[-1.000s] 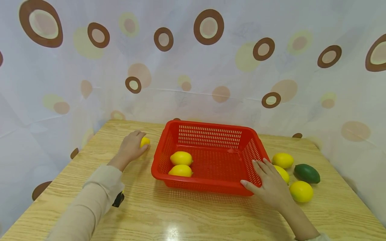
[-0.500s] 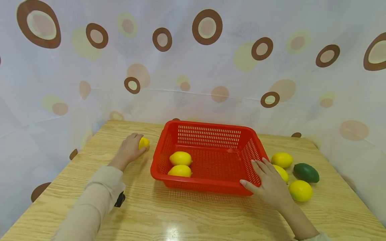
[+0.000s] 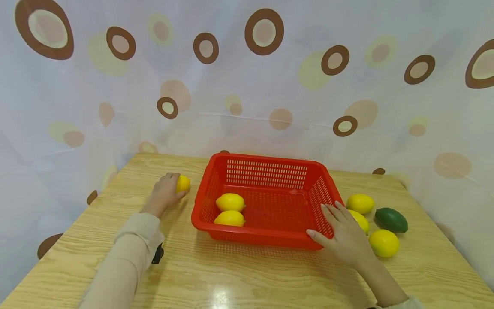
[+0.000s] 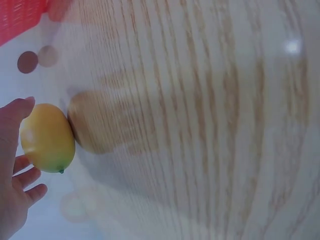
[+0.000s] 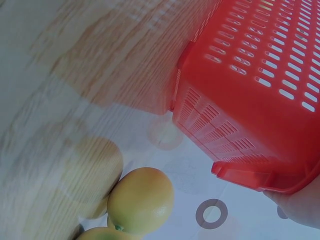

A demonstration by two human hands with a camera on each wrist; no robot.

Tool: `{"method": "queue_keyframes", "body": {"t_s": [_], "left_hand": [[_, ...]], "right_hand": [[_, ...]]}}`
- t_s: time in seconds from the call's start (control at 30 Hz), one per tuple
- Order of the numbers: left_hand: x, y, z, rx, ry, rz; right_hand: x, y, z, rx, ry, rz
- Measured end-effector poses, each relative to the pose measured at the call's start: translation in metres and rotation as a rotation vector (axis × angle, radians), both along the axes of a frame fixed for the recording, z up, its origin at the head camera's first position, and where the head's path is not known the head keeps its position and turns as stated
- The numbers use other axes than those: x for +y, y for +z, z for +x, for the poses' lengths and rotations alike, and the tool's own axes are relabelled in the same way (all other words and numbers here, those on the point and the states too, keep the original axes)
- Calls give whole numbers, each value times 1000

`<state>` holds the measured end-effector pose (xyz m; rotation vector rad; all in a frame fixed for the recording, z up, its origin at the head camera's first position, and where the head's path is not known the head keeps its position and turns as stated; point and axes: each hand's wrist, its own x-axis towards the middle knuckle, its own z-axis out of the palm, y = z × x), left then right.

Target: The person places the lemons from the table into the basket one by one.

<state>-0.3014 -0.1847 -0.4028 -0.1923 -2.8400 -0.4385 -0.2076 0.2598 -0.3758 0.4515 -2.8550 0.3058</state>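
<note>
Left of the red plastic basket (image 3: 262,240), my left hand (image 3: 164,193) holds a yellow lemon (image 3: 183,183) between thumb and fingers. In the left wrist view this lemon (image 4: 48,138) shows a green tip and sits right at the tabletop. My right hand (image 3: 345,238) rests on the basket's near right corner, fingers stretched over the right rim and thumb on the front rim. Inside the basket, two lemons, one (image 3: 230,202) behind the other (image 3: 229,218), lie at the left end. The right wrist view shows the basket's outer wall (image 5: 220,120) and part of my right hand (image 5: 300,202).
To the basket's right are three lemons: one at the back (image 3: 360,203), one in front (image 3: 384,243), and one (image 3: 359,221) partly hidden by my right hand. A dark green oval fruit (image 3: 391,219) lies beside them. A dotted curtain (image 3: 247,86) hangs behind the wooden table (image 3: 216,279).
The head view has shifted slightly. My left hand keeps its hold on the lemon at nearly the same place, its forearm a little further right. My right hand stays on the basket rim.
</note>
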Motion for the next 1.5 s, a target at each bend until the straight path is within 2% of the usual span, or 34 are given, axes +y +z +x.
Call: {"method": "queue_keyframes", "body": {"t_s": [0.23,0.57,0.87,1.23,1.5], "left_hand": [[2,-2,-2,7,22,0],[4,-2,0,2,20,3],[5,-6,0,40,33,23],[5,-6,-4,13,61,35],[6,-9,-6,23,48,20]], "right_hand": [[0,1,1,-2,-2,1],[1,1,1,-2,-1,-5],[1,0,1,9,-4,-13],[0,0,1,-5,-5,-15],[-1,1,3,-11,-7,-21]]}}
